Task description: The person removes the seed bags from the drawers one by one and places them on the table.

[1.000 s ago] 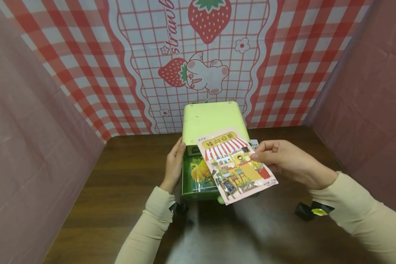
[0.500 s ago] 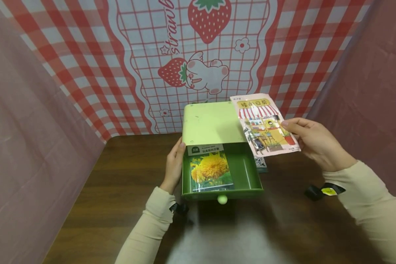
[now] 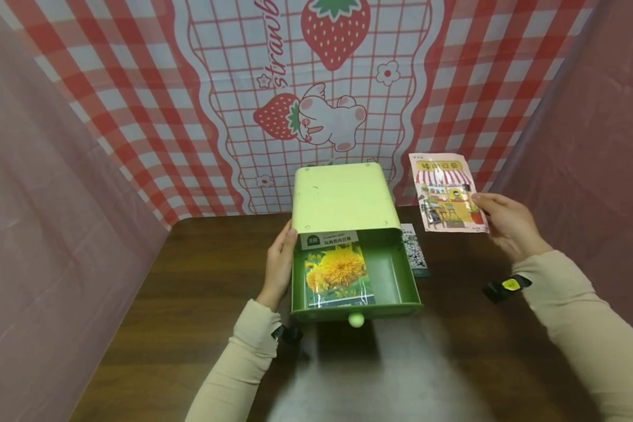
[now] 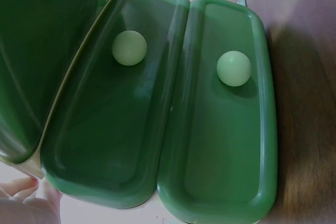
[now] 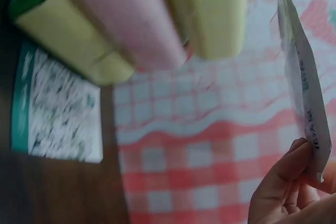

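Here's the cabinet (image 3: 343, 196), standing mid-table (image 3: 206, 305) towards the back!
Its top drawer (image 3: 392, 281) juts forward above two closed lower drawers (image 4: 223, 145), and a first packet (image 3: 340, 272) lies inside along the left; the left hand (image 3: 278, 266) rests against the cabinet's left side, a third packet (image 3: 415, 252) lies just off its right, and further right the right hand (image 3: 511, 225) holds a second packet (image 3: 445, 193) aloft, with the cloth (image 3: 322, 105) hanging behind everything.
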### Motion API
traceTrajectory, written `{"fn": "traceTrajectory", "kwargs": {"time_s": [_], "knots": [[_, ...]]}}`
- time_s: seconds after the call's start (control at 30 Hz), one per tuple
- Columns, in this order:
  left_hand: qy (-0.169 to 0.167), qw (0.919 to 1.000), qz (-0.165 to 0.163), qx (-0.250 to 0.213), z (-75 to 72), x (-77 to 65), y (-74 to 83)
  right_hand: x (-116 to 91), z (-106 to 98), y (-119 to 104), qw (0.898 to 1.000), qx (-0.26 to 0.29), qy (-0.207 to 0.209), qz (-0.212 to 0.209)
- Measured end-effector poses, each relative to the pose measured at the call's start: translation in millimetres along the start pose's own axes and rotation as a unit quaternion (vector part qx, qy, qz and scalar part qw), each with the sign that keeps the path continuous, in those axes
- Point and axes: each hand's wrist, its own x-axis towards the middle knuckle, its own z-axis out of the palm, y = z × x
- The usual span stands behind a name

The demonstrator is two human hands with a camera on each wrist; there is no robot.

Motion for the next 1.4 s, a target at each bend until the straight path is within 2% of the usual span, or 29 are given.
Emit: {"fn": "traceTrajectory", "kwargs": {"time_s": [0.17,0.4,0.53,0.73,0.9,1.1,1.4], "knots": [[-0.002,1.0000,0.005,0.001,-0.3,0.4,0.0,22.1,-15.8,17.8,0.998,-0.005,0.052,-0.020],[-0.004,0.9999,0.008,0.009,-1.4,1.1,-0.6,47.2,-32.9,42.7,0.991,-0.045,0.119,-0.033],[-0.004,0.9999,0.009,0.013,-1.8,1.1,-0.3,57.9,-41.8,55.8,0.987,-0.071,0.140,-0.020],[-0.005,0.9996,0.007,0.026,-1.6,1.2,-0.1,70.6,-54.5,73.7,0.979,-0.118,0.163,0.020],[-0.008,0.9997,0.002,0.022,-2.1,1.4,-1.1,76.2,-59.3,89.3,0.971,-0.143,0.191,0.034],[-0.005,0.9997,0.002,0.025,-2.3,-0.1,-0.9,76.4,-61.2,102.9,0.950,-0.216,0.213,0.073],[0.001,0.9996,0.008,0.027,-1.3,0.0,-1.8,73.6,-60.8,113.1,0.952,-0.187,0.221,0.094]]}}
